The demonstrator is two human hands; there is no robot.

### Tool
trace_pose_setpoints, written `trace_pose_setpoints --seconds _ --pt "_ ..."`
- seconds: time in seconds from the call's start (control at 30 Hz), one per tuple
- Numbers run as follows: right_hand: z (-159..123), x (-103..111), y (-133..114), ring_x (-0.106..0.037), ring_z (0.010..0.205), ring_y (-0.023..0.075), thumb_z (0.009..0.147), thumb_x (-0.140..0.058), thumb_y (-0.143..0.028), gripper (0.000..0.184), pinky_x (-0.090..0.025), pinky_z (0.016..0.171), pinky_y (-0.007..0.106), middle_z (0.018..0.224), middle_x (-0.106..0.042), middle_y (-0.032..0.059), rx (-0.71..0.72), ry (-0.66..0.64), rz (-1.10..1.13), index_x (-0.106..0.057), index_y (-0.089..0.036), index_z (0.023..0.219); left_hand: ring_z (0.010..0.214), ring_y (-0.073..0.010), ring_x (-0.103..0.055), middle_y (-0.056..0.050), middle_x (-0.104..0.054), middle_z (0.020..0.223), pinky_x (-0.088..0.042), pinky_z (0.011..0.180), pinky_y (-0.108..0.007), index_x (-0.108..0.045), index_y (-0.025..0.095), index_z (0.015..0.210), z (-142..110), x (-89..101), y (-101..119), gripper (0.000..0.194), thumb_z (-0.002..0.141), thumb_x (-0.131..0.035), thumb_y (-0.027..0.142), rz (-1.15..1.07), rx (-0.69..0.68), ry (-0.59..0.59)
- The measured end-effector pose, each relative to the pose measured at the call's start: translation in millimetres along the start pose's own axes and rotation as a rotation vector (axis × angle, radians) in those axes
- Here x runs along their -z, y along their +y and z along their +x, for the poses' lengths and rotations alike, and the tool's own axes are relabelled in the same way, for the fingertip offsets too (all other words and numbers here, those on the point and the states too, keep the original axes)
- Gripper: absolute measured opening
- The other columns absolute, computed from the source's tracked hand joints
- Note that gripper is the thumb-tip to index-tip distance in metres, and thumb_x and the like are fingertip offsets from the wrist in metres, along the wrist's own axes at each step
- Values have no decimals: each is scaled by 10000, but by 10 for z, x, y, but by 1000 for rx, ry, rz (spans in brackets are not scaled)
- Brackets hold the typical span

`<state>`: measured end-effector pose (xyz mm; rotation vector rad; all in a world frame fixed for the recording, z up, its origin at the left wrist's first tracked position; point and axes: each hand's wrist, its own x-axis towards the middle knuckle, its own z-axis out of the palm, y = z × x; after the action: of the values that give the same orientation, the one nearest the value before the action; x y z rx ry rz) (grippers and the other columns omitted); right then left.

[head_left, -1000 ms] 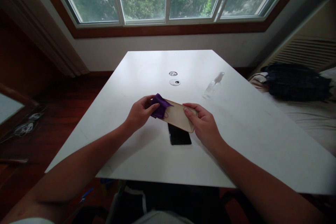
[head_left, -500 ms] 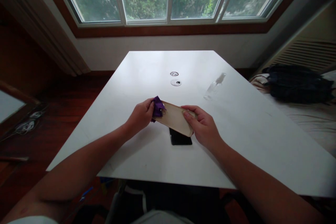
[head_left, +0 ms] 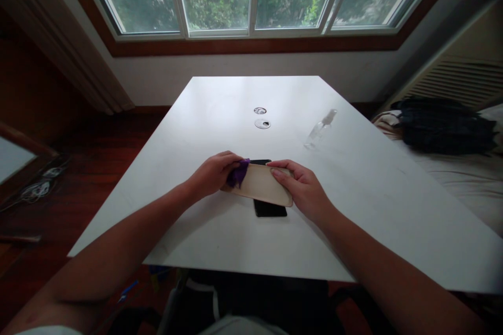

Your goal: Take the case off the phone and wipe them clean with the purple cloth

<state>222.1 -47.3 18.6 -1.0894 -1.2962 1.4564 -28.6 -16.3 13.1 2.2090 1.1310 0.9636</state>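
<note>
- Pinching the right end of a beige phone case (head_left: 261, 184) in the right hand (head_left: 305, 186), with the thumb on the upward face and the index finger at the far edge.
- Clutching a bunched purple cloth (head_left: 238, 174) in the left hand (head_left: 214, 171), with fingers closed about it at the left end of the case; cannot tell just where the fingertips press, since hand and cloth hide them.
- Lying between the two hands, covered in part at both ends, bare across the middle.
- Looking pale, thin and plain, with a rounded corner at the near right and a slightly darker line along the near edge.
- Pointing sideways across the body, with the long axis running left to right and dipping a little toward the right in view.
- Crossing over the middle of a black phone (head_left: 271, 209) on the white table (head_left: 196, 238), with parts of the phone showing past the far and near edges.
- Showing, beyond the right hand and well apart, a clear spray bottle (head_left: 321, 128).
</note>
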Motion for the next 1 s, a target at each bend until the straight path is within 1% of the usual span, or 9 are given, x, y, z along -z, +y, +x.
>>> trace_pose_setpoints --seconds 0.13,0.2,0.37,0.5,0.57,0.63,0.77,0.87,1.0 --pt "-10 -10 18 -645 761 153 862 -733 -429 314 -499 629 251 945 -726 28 -3 -62 2 -694 -231 1103 1163 -249 -627 -89 -698 1247 -506 1024 -411 -757 249 1163 0 -6 8 291 980 -531 267 8 -76 -69" --pt "-14 -18 15 -651 769 158 866 -729 -428 341 -508 632 256 953 -722 26 -1 -79 15 -665 -242 1145 1128 -233 -644 -80 -713 1216 -510 1008 -393 -750 259 1185 -8 -9 22 300 987 -526 273 -11 -74 -80" --pt "-25 -34 0 -665 743 176 857 -733 -450 404 -525 604 273 930 -720 27 -13 -67 10 -616 -256 1192 958 -192 -703 -42 -763 1102 -543 890 -314 -743 251 1191 -33 -2 105 312 993 -536 376 -156 75 16" --pt "-20 -54 9 -689 741 197 837 -750 -460 461 -553 608 300 930 -731 26 -27 -56 49 -585 -269 1223 1023 -211 -700 -54 -749 1167 -539 926 -324 -676 234 1290 -34 -3 132 399 986 -533 450 -203 153 30" --pt "-9 -65 10 -696 742 196 827 -761 -458 478 -561 616 302 945 -742 30 -25 -47 80 -579 -265 1225 1112 -221 -668 -80 -694 1276 -519 986 -358 -575 246 1395 -32 -9 122 441 986 -543 407 -127 120 4" --pt "7 -73 7 -702 744 192 816 -772 -455 491 -565 621 298 952 -750 32 -25 -17 104 -576 -257 1221 1201 -230 -616 -112 -625 1356 -483 1051 -397 -545 233 1398 -30 -10 118 419 993 -534 341 -18 45 32" --pt "38 -67 -7 -711 740 197 782 -798 -458 522 -573 639 307 932 -757 27 -7 66 134 -572 -250 1205 1226 -247 -569 -135 -615 1293 -464 1071 -435 -656 192 1177 -21 29 154 243 979 -564 300 141 -119 145" --pt "47 -54 -22 -716 740 204 755 -816 -453 538 -578 653 317 933 -761 27 -5 112 151 -575 -248 1190 1145 -253 -589 -110 -657 1208 -488 1026 -449 -712 213 1062 -10 65 183 201 926 -660 351 225 -203 115" --pt "43 -58 -42 -706 710 191 738 -830 -440 537 -568 626 299 910 -762 21 -14 120 174 -583 -243 1173 1151 -269 -586 -108 -669 1228 -488 1028 -471 -716 224 1127 -3 63 172 296 874 -727 379 273 -247 47"
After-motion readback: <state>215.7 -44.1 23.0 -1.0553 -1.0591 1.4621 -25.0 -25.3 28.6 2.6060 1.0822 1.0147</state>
